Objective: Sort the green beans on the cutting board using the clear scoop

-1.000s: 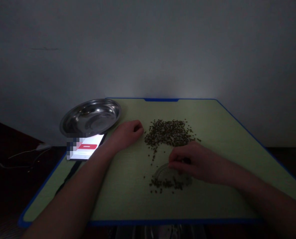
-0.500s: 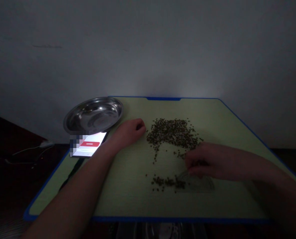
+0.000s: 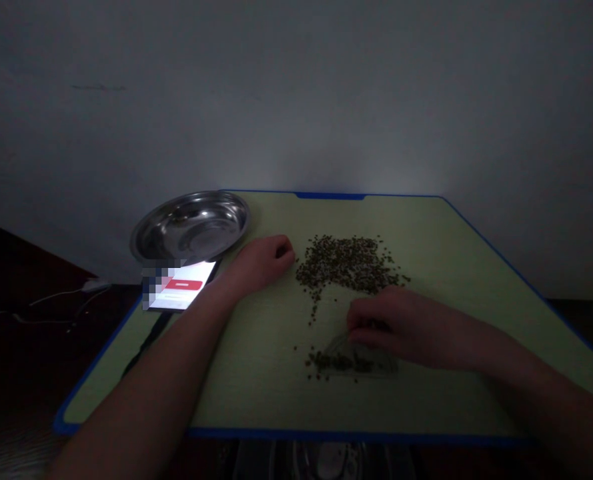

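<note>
- Head view: beneath the near edge of the desk [image 3: 256, 387], a shiny rounded object [image 3: 326, 460] is partly seen, too dim to be named.
- Toward the near edge, around its middle, a small cluster of dark seeds [image 3: 339, 362] is spread in a rough row, with loose ones scattered about it.
- Over part of that cluster a clear protractor [image 3: 385, 365] is held, its straight side turned to the near edge; seeds are seen through it.
- The protractor's curved top is gripped by the right hand [image 3: 381, 321], whose fingers are closed in a pinch.
- By the left edge, a dark strap [image 3: 149, 339] is partly covered by the left forearm.
- Farther up that edge, a device with a lit screen [image 3: 186, 287] is laid flat, a red bar shown on it.
- The left hand [image 3: 266, 260] is curled into a loose fist between basin and seeds; whether anything is held inside cannot be told.
- Just right of it, a larger patch of seeds [image 3: 346, 261] is spread.
- At the far left corner a steel basin [image 3: 191, 227] is placed.
- The far edge is marked by a blue tab [image 3: 330, 196], backed by a pale wall [image 3: 296, 93].
</note>
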Motion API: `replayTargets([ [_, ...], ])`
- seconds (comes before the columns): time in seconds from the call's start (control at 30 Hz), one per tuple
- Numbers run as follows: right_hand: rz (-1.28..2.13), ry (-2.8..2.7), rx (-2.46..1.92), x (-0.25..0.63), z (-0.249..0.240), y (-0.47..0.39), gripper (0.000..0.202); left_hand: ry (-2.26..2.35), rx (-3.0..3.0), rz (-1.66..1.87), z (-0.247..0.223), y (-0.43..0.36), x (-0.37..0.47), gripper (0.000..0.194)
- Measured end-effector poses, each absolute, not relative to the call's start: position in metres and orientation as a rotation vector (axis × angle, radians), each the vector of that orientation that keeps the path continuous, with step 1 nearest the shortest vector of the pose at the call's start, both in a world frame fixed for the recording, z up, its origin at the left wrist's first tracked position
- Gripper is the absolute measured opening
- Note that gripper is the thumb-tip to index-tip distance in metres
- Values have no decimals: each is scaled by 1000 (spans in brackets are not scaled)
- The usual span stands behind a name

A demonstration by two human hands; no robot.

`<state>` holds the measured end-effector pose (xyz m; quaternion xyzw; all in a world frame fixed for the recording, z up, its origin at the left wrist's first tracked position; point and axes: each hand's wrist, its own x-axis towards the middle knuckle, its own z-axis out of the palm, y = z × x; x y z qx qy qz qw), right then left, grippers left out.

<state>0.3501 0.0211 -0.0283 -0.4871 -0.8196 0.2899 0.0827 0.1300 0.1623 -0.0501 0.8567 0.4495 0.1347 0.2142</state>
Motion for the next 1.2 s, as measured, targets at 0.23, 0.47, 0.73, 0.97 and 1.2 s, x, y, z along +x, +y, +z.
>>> replayTargets([
  [0.23,797,-2402,-1464,340,-33,22,15,1239,2386,366,-51,163,130,23],
  [0.47,660,-2310,-1535,347,-32,29,17,1233,2391,374,-50,162,131,21],
  [0.73,731,-2344,-1381,328,-34,23,14,1258,2380,362,-49,161,132,20],
  [0.97,622,-2422,-1352,319,-42,23,19,1233,2387,381,-50,161,132,20],
  [1.2,469,-2415,-1439,324,-46,30,21,1253,2386,365,-50,161,132,21],
])
